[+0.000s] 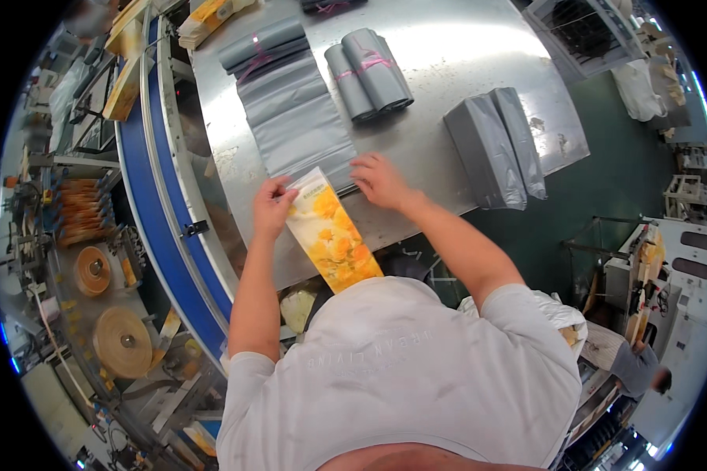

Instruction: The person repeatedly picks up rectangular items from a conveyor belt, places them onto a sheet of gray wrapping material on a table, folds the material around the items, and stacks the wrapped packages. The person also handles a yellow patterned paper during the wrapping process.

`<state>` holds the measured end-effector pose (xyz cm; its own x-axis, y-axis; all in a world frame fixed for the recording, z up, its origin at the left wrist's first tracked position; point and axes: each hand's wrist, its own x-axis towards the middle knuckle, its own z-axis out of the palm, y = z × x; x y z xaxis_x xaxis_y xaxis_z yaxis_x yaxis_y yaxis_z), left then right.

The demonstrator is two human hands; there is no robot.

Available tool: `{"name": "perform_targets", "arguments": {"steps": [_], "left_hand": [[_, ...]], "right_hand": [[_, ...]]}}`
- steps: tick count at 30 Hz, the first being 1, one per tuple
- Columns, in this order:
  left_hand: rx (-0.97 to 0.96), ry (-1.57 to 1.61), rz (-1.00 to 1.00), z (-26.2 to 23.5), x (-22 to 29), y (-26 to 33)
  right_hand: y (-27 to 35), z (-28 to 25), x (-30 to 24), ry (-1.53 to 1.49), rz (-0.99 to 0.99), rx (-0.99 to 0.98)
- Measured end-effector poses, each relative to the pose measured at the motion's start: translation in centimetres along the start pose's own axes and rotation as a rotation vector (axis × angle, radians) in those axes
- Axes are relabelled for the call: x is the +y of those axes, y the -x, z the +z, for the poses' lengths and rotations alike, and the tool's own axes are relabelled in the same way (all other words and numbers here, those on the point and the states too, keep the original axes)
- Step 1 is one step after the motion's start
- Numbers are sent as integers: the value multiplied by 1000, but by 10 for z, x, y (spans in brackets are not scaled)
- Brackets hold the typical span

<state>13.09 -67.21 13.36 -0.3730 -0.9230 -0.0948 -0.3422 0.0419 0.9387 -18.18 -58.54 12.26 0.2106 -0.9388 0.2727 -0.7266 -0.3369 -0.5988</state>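
Table: a steel table (448,55) fills the upper middle of the view, its near edge running just in front of the person's body.
Conveyor: a blue conveyor belt (153,212) curves along the table's left side.
Flat bags: a stack of grey plastic bags (294,118) lies opened out flat on the table, its near end reaching the hands.
Folded bags: a folded bundle of grey bags (495,145) rests near the table's right edge, well apart from the hands.
Rolled bags: a grey roll tied with pink tape (369,74) lies beyond the flat stack.
Packet: a yellow flowered packet (334,235) slants over the table's near edge, its top end at the mouth of the flat bags.
Left hand: the left hand (271,206) pinches the packet's upper left corner, fingers closed on it.
Right hand: the right hand (379,180) lies on the near end of the flat bags just right of the packet, fingers curled down; whether they grip a bag edge I cannot tell.
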Motion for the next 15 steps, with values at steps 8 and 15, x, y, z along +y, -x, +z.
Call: {"name": "perform_targets", "arguments": {"steps": [8,15], "left_hand": [[-170,-668,228,16,54,-11],[133,-713,-181,61,73,-16]], "right_hand": [[-40,2,0,185,163,-284],[-20,-23,-35,132,99,-299]]}}
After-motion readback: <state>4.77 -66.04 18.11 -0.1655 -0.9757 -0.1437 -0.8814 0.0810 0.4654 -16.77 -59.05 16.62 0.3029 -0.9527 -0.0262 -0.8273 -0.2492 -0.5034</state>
